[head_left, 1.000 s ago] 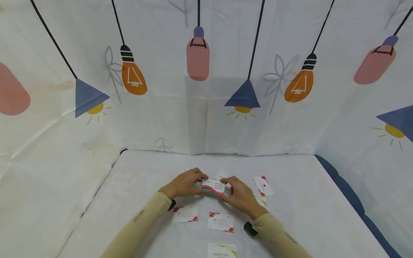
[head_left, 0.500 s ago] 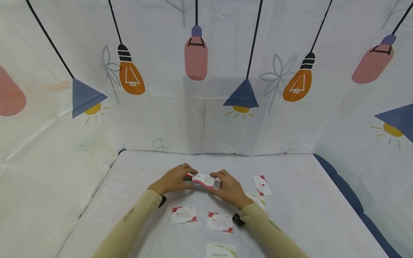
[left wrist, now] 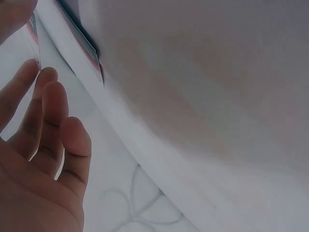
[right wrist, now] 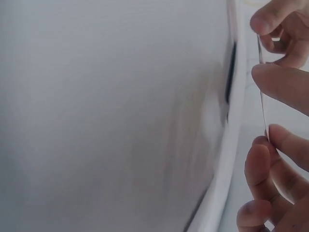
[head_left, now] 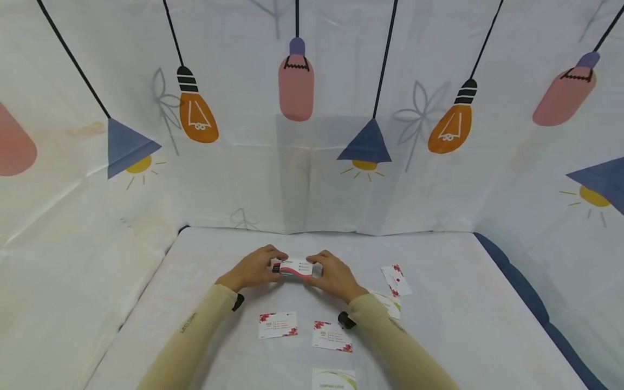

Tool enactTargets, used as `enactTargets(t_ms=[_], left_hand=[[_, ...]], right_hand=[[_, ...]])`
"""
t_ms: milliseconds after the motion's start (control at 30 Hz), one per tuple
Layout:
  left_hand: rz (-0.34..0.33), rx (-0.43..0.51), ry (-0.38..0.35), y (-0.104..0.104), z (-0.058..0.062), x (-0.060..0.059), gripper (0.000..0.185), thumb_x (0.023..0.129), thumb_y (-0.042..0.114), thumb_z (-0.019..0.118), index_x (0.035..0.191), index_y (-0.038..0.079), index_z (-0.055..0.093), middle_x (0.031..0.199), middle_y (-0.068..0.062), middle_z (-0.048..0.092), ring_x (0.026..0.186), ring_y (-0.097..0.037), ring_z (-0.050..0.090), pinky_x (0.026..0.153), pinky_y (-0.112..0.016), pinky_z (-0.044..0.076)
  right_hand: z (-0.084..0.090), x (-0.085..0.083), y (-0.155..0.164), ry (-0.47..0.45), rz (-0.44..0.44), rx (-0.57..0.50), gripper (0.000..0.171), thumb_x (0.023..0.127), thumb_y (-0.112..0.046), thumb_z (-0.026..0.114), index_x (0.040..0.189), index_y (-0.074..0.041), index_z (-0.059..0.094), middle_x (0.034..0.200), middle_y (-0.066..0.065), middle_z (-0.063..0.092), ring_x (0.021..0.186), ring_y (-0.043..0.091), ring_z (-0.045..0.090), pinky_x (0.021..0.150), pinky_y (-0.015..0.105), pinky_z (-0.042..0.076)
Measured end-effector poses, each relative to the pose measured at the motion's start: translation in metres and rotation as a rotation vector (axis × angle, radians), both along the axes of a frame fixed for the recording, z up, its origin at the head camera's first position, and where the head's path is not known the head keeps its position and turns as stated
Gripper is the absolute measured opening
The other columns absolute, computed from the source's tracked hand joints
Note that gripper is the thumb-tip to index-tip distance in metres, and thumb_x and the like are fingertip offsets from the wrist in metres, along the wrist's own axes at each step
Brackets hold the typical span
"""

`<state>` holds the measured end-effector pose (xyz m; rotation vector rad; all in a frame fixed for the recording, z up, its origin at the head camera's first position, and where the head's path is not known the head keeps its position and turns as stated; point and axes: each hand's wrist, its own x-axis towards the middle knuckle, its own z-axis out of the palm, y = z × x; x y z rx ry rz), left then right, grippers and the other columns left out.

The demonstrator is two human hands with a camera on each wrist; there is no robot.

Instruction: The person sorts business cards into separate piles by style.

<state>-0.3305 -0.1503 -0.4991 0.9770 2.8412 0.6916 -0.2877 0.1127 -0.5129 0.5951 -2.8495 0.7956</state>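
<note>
both hands meet over the middle of the white cloth-covered table [head_left: 453,325], toward its far edge. the left hand [head_left: 253,269] and the right hand [head_left: 333,276] pinch the two short ends of a small white paper business card with a red and grey wave band [head_left: 296,268], fingers curled round its edges and thumbs on the near side, so the card sits lifted just above the surface with its print facing the person. the right wrist view shows the card edge-on, clamped between fingertips [right wrist: 277,79]; the left wrist view shows the left hand's other fingers [left wrist: 50,113] loosely spread beside the card's corner.

judging by how things lie, the gathering of cards looks barely begun: one card is in hand, and the others lie loose and apart. a white card with red floral corners [head_left: 278,324] and a second floral card [head_left: 332,336] lie nearer the front edge, a white card with a green band [head_left: 334,379] lies at the front edge itself, a tilted floral card [head_left: 396,280] lies toward the right side, and a pale greenish card [head_left: 389,303] peeks out beside the right forearm.
</note>
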Motion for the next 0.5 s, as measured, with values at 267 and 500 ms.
enactTargets(t_ms=[267, 500], left_hand=[[0.005, 0.023, -0.017, -0.008, 0.000, -0.010, 0.053, 0.083, 0.029, 0.084, 0.131, 0.013, 0.067, 0.125, -0.005, 0.061, 0.098, -0.019, 0.056, 0.088, -0.041, 0.048], [0.040, 0.006, -0.071, -0.010, 0.000, -0.017, 0.052, 0.083, 0.028, 0.082, 0.131, 0.014, 0.068, 0.127, -0.005, 0.061, 0.103, -0.021, 0.057, 0.093, -0.044, 0.048]], right_hand=[[-0.003, -0.012, -0.011, -0.046, -0.014, 0.017, 0.055, 0.084, -0.043, 0.082, 0.132, -0.017, 0.068, 0.121, 0.002, 0.063, 0.095, 0.016, 0.059, 0.080, 0.036, 0.051], [-0.006, -0.019, -0.018, -0.104, -0.029, -0.004, 0.055, 0.086, -0.041, 0.081, 0.133, -0.017, 0.067, 0.125, 0.005, 0.062, 0.100, 0.019, 0.059, 0.086, 0.041, 0.051]])
